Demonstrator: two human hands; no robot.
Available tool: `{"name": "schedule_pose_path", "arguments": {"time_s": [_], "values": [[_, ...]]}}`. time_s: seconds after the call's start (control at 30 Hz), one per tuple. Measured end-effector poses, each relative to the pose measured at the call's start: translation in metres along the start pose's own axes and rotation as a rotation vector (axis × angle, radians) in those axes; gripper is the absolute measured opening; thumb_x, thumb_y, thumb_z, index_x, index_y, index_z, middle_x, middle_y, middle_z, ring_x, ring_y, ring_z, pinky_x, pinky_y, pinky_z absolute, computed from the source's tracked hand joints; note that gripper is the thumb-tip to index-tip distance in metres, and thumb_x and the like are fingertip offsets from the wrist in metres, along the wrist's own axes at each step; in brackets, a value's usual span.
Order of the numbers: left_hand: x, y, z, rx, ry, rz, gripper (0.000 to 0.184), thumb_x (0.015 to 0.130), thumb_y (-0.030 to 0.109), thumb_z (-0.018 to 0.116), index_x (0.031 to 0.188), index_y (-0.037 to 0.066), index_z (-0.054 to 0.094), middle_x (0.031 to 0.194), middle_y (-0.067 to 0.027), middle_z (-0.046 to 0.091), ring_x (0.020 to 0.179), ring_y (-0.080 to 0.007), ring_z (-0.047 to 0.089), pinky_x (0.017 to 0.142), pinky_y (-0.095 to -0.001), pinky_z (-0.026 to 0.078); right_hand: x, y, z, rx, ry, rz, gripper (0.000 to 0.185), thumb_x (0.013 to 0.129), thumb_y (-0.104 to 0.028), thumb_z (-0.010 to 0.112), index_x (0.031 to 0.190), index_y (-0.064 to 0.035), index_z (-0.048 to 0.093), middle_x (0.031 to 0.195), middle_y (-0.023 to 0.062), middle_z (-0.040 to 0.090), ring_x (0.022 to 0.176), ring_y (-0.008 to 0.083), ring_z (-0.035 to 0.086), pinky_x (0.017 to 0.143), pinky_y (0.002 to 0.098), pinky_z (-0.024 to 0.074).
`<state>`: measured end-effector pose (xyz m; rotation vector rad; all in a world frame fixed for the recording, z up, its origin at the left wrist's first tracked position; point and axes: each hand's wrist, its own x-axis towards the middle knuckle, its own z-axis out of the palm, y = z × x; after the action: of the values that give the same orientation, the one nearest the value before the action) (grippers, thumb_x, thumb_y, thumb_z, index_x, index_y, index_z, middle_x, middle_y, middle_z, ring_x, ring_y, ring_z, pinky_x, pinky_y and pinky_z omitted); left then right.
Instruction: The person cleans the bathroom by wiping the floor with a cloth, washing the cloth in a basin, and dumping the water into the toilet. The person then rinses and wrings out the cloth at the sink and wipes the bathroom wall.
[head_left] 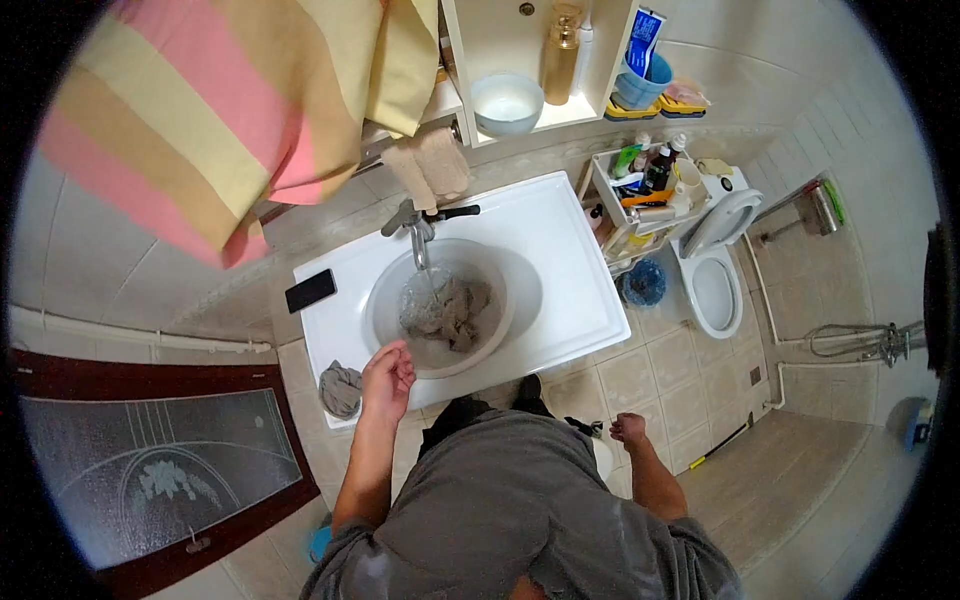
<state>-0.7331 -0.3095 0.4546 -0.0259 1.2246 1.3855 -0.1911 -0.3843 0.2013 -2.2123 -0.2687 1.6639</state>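
A pale round basin (500, 318) sits in the white sink, with a wet grey-brown cloth (462, 312) lying in its water. Water runs from the metal faucet (420, 243) onto the cloth. My left hand (388, 380) is just off the basin's near-left rim, fingers loosely bent and apart, holding nothing. Out to the right, beside my body and away from the sink, my right hand (628, 429) hangs above the floor with its fingers curled in and nothing visible in them. A crumpled grey cloth (341, 388) lies on the sink's near-left corner.
A black phone (311, 291) rests on the counter's left edge (330, 335). Right of the sink stand a shelf rack (640, 205) with bottles, a bin (644, 283) and a toilet (714, 295). A striped curtain (230, 100) hangs at upper left, and a towel (428, 167) behind the faucet.
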Motion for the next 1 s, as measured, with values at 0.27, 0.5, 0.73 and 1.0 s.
{"name": "schedule_pose_path", "arguments": {"time_s": [0.27,0.5,0.73,1.0], "values": [[0.04,0.043,-0.018,0.11,-0.023,0.007,0.02,0.093,0.01,0.055,0.11,0.002,0.061,0.082,-0.0054,0.063,0.069,-0.0155,0.057,0.06,-0.0298,0.046,0.007,0.147,0.011,-0.027,-0.157,-0.213,0.01,0.086,-0.011,0.06,0.091,-0.003,0.062,0.074,0.013,0.062,0.061,0.0249,0.063,0.054,0.0388,0.0562],[0.098,0.061,-0.047,0.108,-0.144,-0.005,0.012,0.091,0.013,0.059,0.099,0.004,0.062,0.072,-0.0038,0.056,0.064,-0.0161,0.054,0.053,-0.0294,0.042,-0.104,0.147,0.09,0.03,0.065,-0.04,0.014,0.088,-0.01,0.059,0.093,0.0025,0.063,0.079,0.0156,0.065,0.065,0.0266,0.066,0.055,0.0376,0.0563],[0.128,0.071,-0.05,0.277,-0.184,-0.046,0.016,0.092,0.01,0.057,0.107,0.004,0.061,0.075,-0.0044,0.06,0.062,-0.0151,0.056,0.052,-0.0285,0.043,-0.149,0.158,0.114,0.253,0.184,0.003,0.023,0.088,-0.011,0.062,0.106,0.0046,0.063,0.088,0.0181,0.068,0.067,0.029,0.068,0.055,0.0395,0.0582],[0.145,0.102,-0.023,1.178,-0.199,1.094,0.046,0.085,-0.003,0.061,0.13,-0.004,0.053,0.122,-0.0195,0.055,0.107,-0.0303,0.058,0.082,-0.036,0.051,-0.148,0.198,0.105,0.161,0.123,0.059,0.016,0.088,-0.011,0.058,0.077,0.0002,0.059,0.069,0.0129,0.059,0.057,0.0253,0.061,0.051,0.0395,0.0547]]}}
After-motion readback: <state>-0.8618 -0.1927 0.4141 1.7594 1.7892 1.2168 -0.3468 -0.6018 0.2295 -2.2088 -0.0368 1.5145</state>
